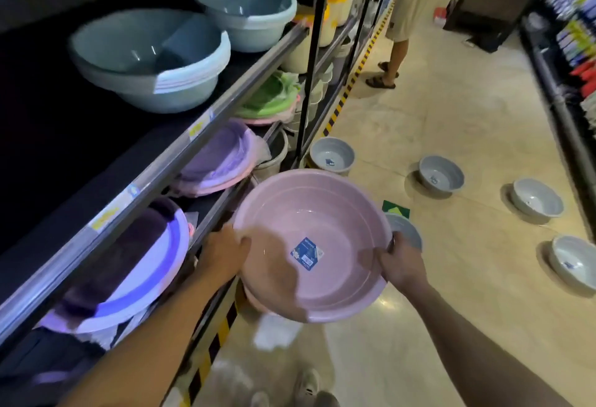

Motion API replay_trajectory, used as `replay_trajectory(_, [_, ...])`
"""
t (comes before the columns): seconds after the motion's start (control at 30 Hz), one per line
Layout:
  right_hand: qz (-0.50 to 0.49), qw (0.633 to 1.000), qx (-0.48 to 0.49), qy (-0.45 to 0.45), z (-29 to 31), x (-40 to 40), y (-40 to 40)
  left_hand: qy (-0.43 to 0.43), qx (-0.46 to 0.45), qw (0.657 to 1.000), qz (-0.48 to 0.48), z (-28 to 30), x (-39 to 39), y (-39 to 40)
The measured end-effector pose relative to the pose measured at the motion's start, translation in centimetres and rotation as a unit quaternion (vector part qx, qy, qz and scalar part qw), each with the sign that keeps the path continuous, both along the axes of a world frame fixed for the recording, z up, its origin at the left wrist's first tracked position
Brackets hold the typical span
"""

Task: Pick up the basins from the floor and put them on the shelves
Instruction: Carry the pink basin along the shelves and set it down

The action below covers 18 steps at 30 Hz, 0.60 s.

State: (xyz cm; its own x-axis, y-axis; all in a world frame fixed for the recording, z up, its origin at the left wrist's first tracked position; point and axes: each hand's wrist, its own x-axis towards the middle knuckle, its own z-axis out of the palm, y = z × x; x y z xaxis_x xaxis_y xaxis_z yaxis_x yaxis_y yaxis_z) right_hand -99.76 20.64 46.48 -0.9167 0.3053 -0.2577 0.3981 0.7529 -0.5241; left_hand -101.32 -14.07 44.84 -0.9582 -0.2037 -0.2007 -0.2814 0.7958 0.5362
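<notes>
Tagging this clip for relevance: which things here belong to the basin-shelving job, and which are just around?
Job:
pink basin, held by left hand and right hand
grey basins on the floor
shelves

Around:
blue basins already shelved
bystander
opposite goods rack

The pink basin (309, 245) in my hands is smooth plastic with a soft sheen, and a glossy blue paper label (307, 253) is stuck inside it. Grey basins (441, 174) on the floor look like the same slick plastic. The floor tiles (451, 110) are polished and glossy, throwing back the light. The shelf edge rail (200, 136) looks like brushed metal, dull silver. The pale blue basins (151, 58) above are smooth, slightly shiny plastic. The purple basins (135, 264) show a glossy rim.
</notes>
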Motion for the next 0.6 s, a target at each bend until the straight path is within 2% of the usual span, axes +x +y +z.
replay_trajectory(0.17, [0.029,0.999,-0.014,-0.023,-6.4,-4.2,-0.7,-0.047,0.005,0.999,0.024,-6.9,-2.7,-1.3])
replay_trajectory(0.3, [0.033,0.999,-0.005,-0.015,-14.6,-7.0,-1.3,-0.034,-0.015,0.999,0.039,-14.6,-4.2,-1.7])
replay_trajectory(0.6, [0.05,0.999,0.005,0.012,-43.2,-11.3,-1.9,-0.064,-0.037,0.995,0.06,-42.4,-6.9,-2.4])
